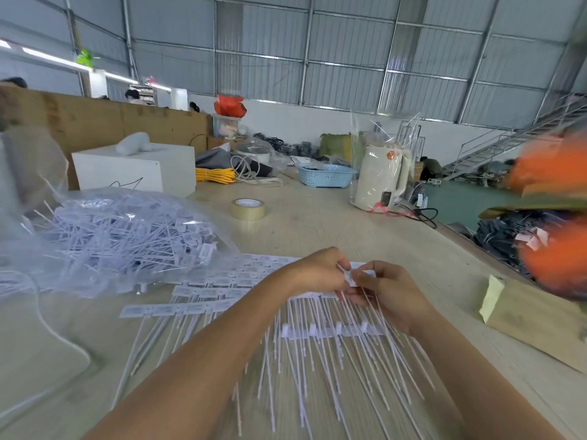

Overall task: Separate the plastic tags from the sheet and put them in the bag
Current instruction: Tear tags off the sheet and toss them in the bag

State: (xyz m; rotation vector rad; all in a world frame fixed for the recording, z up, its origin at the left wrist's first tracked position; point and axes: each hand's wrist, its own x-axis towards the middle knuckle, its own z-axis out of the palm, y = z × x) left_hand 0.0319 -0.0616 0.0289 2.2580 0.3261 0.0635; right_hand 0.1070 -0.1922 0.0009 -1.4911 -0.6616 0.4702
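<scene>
Head view shows your left hand (320, 271) and right hand (386, 292) meeting over the sheet of plastic tags (320, 331), fingertips of both pinching one small white tag (354, 276) at its top edge; more tag sheets (203, 293) lie to the left on the wooden table (317, 227); beyond them sits the clear bag (120, 236), heaped with loose tags; a tape roll (247, 209) stands farther back.
</scene>
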